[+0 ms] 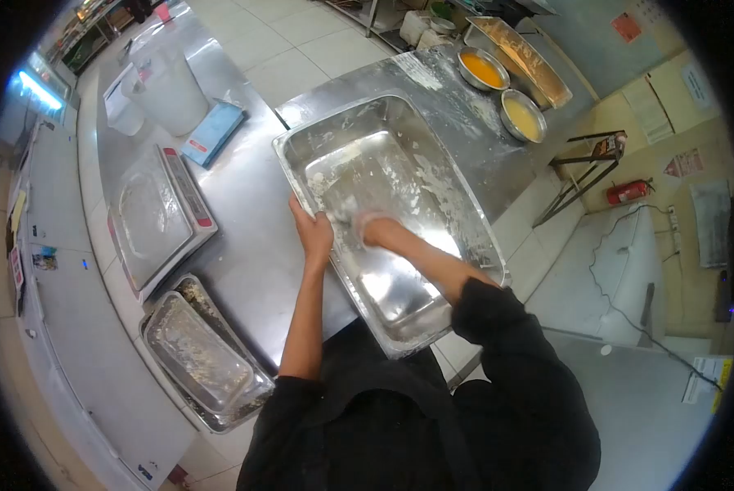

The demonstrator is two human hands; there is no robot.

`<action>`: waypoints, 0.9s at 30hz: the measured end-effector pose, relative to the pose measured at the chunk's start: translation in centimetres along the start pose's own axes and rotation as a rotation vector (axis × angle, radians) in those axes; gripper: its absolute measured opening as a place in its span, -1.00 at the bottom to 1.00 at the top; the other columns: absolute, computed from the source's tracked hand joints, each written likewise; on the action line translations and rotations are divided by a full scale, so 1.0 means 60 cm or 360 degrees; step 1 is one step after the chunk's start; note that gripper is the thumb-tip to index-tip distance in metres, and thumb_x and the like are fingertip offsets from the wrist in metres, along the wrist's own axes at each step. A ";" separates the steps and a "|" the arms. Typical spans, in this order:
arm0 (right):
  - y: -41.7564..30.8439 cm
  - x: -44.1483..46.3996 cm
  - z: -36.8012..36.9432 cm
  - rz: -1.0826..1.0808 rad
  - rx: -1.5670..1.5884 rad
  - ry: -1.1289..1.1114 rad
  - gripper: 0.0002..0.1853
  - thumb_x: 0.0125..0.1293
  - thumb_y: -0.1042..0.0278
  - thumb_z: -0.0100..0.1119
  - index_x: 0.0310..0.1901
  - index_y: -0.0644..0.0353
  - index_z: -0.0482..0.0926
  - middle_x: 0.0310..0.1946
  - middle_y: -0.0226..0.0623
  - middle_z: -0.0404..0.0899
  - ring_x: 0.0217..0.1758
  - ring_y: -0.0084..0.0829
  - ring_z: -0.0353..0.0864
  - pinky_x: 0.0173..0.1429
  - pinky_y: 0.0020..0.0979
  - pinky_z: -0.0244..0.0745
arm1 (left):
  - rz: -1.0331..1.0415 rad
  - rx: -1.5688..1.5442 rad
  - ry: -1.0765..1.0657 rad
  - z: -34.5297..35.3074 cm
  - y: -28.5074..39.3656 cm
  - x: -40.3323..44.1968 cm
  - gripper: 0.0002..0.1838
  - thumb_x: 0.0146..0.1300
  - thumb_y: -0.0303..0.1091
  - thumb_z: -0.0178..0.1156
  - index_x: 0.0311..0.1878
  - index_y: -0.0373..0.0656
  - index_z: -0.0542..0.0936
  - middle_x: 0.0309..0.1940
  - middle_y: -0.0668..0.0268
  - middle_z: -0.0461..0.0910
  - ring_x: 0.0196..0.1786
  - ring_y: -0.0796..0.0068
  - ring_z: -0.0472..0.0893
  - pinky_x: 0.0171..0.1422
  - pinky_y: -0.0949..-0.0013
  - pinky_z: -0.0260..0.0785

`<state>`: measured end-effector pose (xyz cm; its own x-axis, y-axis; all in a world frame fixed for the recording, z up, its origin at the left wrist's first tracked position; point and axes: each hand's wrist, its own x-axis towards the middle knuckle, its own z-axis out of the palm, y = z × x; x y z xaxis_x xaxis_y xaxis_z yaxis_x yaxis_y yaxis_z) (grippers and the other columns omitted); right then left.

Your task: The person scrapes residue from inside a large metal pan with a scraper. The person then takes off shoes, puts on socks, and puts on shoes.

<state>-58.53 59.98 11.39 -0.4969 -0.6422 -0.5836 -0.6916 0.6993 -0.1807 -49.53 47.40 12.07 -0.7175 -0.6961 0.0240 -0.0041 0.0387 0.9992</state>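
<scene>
A large, deep metal pan (457, 176) lies across the steel table, with pale residue smeared over its inside. My left hand (314, 231) is closed on the pan's left rim. Inside the pan, my right hand (373, 227) is low over the bottom, blurred by motion. Its fingers are smeared, and whether they hold anything cannot be made out.
Left of the pan are a scale (150, 217), a blue box (213, 133) and a clear plastic container (166, 94). Dirty trays (199, 352) sit at lower left. Bowls of orange (481, 69) and yellow liquid (520, 119) stand at back right beside a long tray (522, 61).
</scene>
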 end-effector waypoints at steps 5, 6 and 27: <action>-0.038 -0.260 0.016 0.0063 0.0203 -0.0446 -0.45 0.47 0.10 -0.11 0.48 -0.31 0.18 0.07 0.02 0.59 0.00 -0.05 0.66 0.13 -0.10 0.51 | -0.0050 -0.0063 0.0064 0.003 -0.009 0.001 -0.27 0.16 -0.69 -0.12 0.47 -0.25 0.08 0.24 -0.14 0.42 0.30 -0.03 0.46 0.43 0.18 0.20; -0.036 -0.258 0.023 0.0061 0.0194 -0.0456 -0.45 0.47 0.10 -0.11 0.48 -0.31 0.18 0.07 0.02 0.59 0.00 -0.05 0.66 0.13 -0.10 0.51 | 0.0009 -0.0010 0.0076 0.005 -0.013 0.002 -0.27 0.16 -0.68 -0.11 0.47 -0.26 0.08 0.23 -0.12 0.43 0.28 0.00 0.48 0.41 0.20 0.21; 0.030 -0.313 0.050 0.0157 0.0224 -0.0329 -0.47 0.39 0.05 0.00 0.38 -0.14 0.35 0.21 -0.22 0.56 0.18 -0.09 0.60 0.21 -0.12 0.50 | -0.0071 -0.0209 0.0026 0.011 0.001 -0.016 -0.28 0.17 -0.71 -0.09 0.46 -0.30 0.07 0.26 -0.03 0.35 0.30 0.21 0.43 0.41 0.32 0.19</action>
<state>-48.88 74.24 19.61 -0.4309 -0.5011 -0.7504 -0.5583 0.8014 -0.2146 -49.30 48.56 12.07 -0.7071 -0.7068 -0.0210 0.0564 -0.0860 0.9947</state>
